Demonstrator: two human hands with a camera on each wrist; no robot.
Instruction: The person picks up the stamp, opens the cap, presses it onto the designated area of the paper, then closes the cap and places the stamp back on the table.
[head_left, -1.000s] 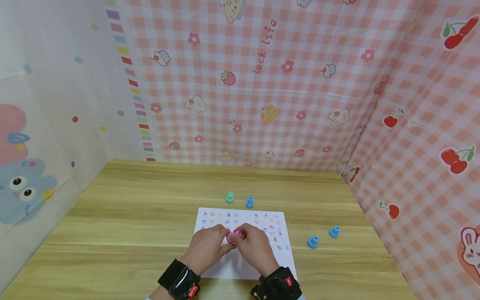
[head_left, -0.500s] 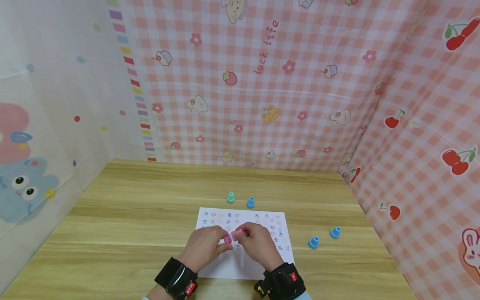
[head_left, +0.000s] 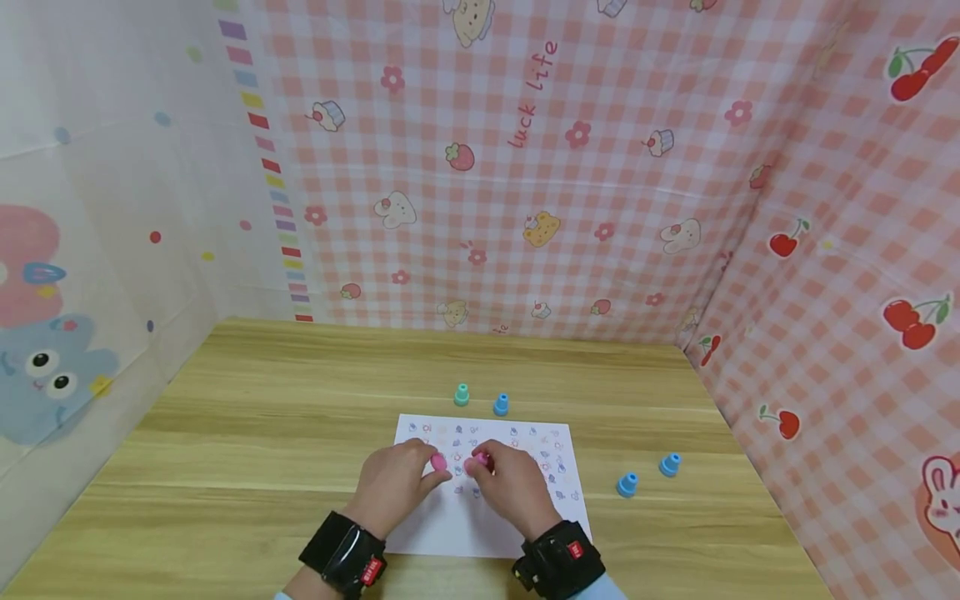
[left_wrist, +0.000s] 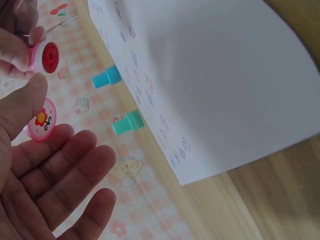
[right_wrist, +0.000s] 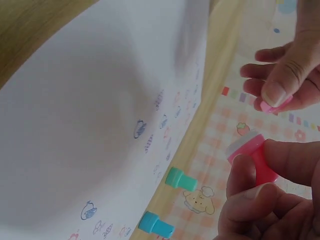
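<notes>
Thumb and fingers of my left hand (head_left: 392, 485) pinch a small pink stamp cap (left_wrist: 42, 119) that bears a flower picture. My right hand (head_left: 517, 490) grips the pink stamp (right_wrist: 256, 156) by its body, and its red printing face shows in the left wrist view. Cap and stamp are apart, with a small gap between the hands. Both are held above a white sheet of paper (head_left: 468, 529) printed with rows of little blue, purple and red stamped pictures. The hands cover part of the sheet in the head view.
Behind the paper stand a green stamp (head_left: 462, 395) and a blue stamp (head_left: 501, 405). Two more blue ones, a nearer stamp (head_left: 627, 485) and a farther stamp (head_left: 671, 465), stand right of the sheet on the wooden table (head_left: 225, 467). Patterned cloth (head_left: 480, 192) hangs around the table.
The hands were together on the pink stamp one second ago. Its cap has come off, and my left hand has moved leftward with it while the right keeps the stamp.
</notes>
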